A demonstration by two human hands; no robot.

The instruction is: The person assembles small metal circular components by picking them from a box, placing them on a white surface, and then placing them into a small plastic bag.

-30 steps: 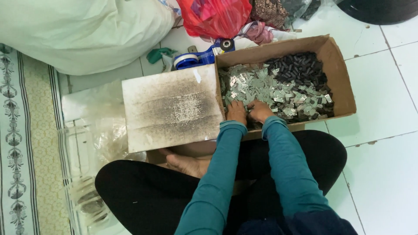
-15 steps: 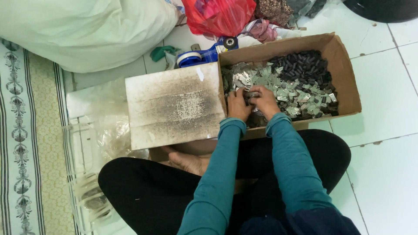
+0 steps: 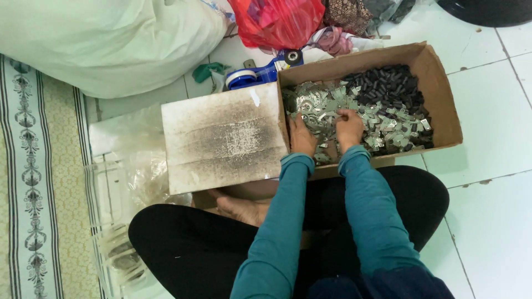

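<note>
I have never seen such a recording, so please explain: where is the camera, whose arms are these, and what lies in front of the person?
The camera sits on the person's head and looks down, so the teal-sleeved arms are their own. The person sits cross-legged on a white tiled floor. Both hands, the left hand and the right hand, reach into a cardboard box and rest among small silvery metal pieces; what the fingers grasp cannot be told. Small black parts fill the box's far side. Its smudged flap lies open on the left. Behind it lie a blue tape dispenser and a red plastic bag.

White tiled floor [image 3: 499, 144], patterned mat [image 3: 33, 182]
</note>
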